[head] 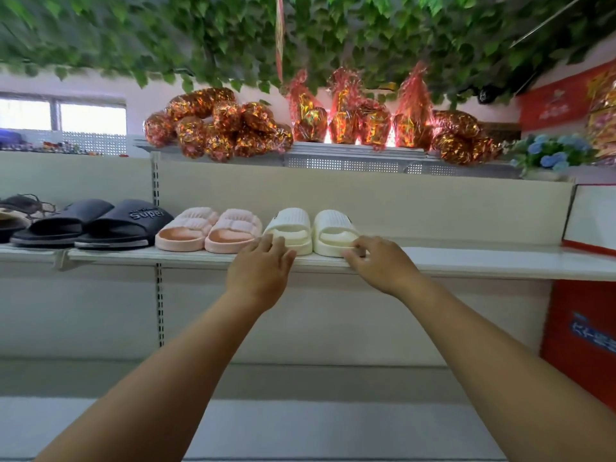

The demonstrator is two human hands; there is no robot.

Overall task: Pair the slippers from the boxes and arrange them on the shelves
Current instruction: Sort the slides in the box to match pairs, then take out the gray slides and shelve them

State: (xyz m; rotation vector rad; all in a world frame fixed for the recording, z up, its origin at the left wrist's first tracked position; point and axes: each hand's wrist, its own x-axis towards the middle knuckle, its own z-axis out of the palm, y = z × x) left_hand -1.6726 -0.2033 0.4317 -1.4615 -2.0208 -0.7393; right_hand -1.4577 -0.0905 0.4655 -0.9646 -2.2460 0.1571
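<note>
The left hand [260, 271] lies with its fingers fairly straight and slightly spread, the fingertips resting against the near end of the left cream slipper [291, 225] without curling round it. The right hand [380, 265] has its fingers bent and the thumb close under them, pinching the near edge of the right cream slipper [335, 228]. Both cream slippers sit side by side and touching on the white shelf [466, 261], soles down, with their open ends near its front edge. Just left of them, touching the left cream slipper, stands a pair of pink slippers [233, 228] facing the same way, and farther left a pair of black slippers [100, 225], one marked "Super". At the far left end lies some darker footwear, too blurred to name. To the right of the cream pair the shelf is bare up to a red and white panel [586, 221]. On the top shelf [343, 161] above are red and gold foil-wrapped bundles [216, 128], with blue artificial flowers [553, 155] at its right end. Green leaves [200, 35] hang overhead. A red sign [580, 345] stands below the shelf at the right.
</note>
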